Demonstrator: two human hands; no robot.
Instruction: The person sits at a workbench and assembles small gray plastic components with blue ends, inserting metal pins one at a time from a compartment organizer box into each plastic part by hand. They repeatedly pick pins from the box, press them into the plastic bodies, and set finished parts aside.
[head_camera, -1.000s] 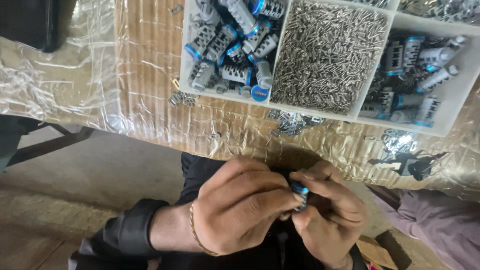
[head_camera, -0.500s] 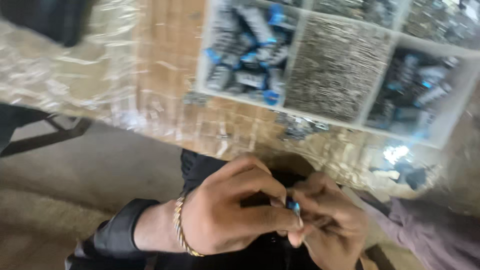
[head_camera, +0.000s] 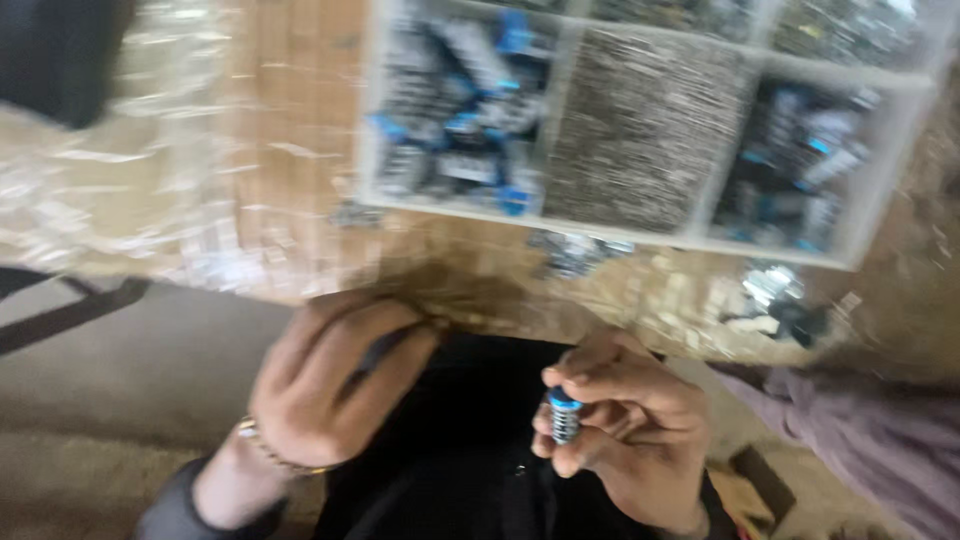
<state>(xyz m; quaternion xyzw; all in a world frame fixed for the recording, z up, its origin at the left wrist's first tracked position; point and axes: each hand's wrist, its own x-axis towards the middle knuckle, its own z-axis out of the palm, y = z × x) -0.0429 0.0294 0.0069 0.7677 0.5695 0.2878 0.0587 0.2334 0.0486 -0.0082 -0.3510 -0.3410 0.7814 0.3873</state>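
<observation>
My right hand (head_camera: 625, 430) is low in the view, over my dark-clothed lap, with its fingers closed around a small grey ribbed cylinder with a blue cap (head_camera: 563, 415), held upright. My left hand (head_camera: 335, 385) is to its left, apart from it, fingers curled near the table's edge. The picture is blurred, so I cannot tell whether the left hand holds anything.
A white divided tray (head_camera: 870, 215) lies on the plastic-wrapped wooden table (head_camera: 200, 200). Its compartments hold blue-and-grey parts (head_camera: 460, 110), a heap of small metal pins (head_camera: 630, 130) and more parts on the right. Loose metal bits (head_camera: 575, 250) lie near the tray's front rim.
My hands were pressed together around the small part. They have now come apart: the left has drawn away leftward and the right keeps the blue-capped cylinder. The view has shifted.
</observation>
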